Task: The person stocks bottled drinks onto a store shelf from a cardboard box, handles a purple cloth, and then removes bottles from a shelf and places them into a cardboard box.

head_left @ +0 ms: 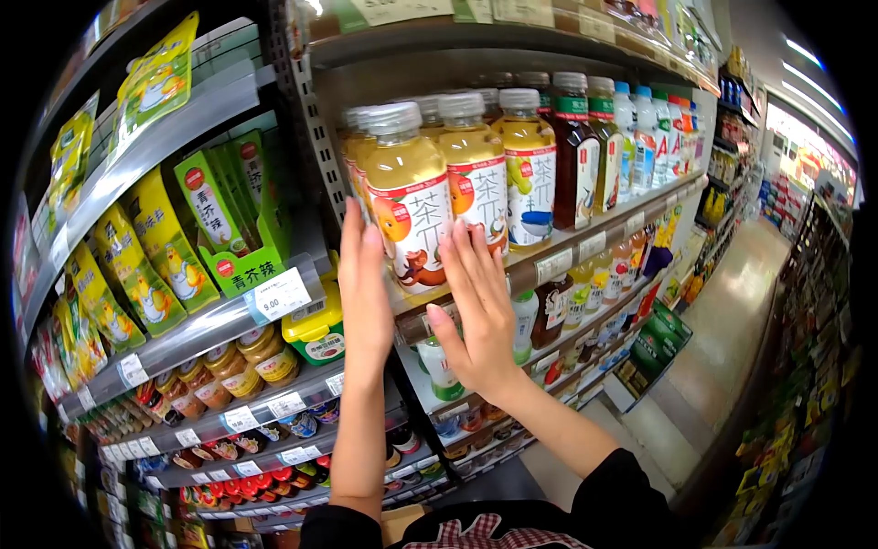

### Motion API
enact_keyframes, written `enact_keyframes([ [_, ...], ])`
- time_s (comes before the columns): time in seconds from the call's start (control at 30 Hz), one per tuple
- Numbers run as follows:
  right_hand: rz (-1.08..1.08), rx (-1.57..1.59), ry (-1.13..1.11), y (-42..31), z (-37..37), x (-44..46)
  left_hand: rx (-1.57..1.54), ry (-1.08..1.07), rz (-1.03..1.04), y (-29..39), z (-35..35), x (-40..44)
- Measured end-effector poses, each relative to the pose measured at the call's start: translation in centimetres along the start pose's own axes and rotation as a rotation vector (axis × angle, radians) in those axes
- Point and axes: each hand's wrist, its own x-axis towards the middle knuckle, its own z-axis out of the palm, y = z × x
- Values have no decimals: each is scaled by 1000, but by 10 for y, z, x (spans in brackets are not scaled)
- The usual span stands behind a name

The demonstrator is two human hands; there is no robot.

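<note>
A clear-capped bottle of yellow fruit tea (410,215) stands upright at the front left corner of the drinks shelf, its white label showing an orange. My left hand (366,284) is held upright along the bottle's left side, fingers stretched out. On the other side, my right hand (477,316) lies flat with straight fingers, the tips at the bottle's lower right and in front of the neighbouring orange-label bottle (476,174). Whether either palm presses on the bottle I cannot tell. A green-fruit tea bottle (530,183) stands further right, and more bottles are behind.
Dark tea bottles (573,165) and other drinks continue along the shelf. At left, racks hold yellow seasoning pouches (174,238), a green carton (233,220) and jars (265,357). Price tags (283,295) line the shelf edges. Green cartons (654,343) stand low beside the aisle floor (732,302).
</note>
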Motion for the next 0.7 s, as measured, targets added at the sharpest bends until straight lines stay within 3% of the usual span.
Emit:
enact_keyframes([
  [0.13, -19, 40, 16, 0, 1, 5, -283, 262, -220, -9, 3, 56],
  [0.2, -26, 72, 17, 0, 5, 6, -388, 234, -327, -3, 8, 77],
  [0.27, -29, 59, 18, 0, 9, 6, -436, 235, -282, -25, 10, 99],
  [0.5, -47, 9, -2, 1, 10, 6, -94, 236, -437, -29, -7, 175],
  [0.6, -50, 14, -11, 1, 10, 6, 175, 159, -559, -81, -32, 230],
  [0.7, -53, 19, -20, 2, 7, 6, 85, 148, -615, -80, -30, 232],
])
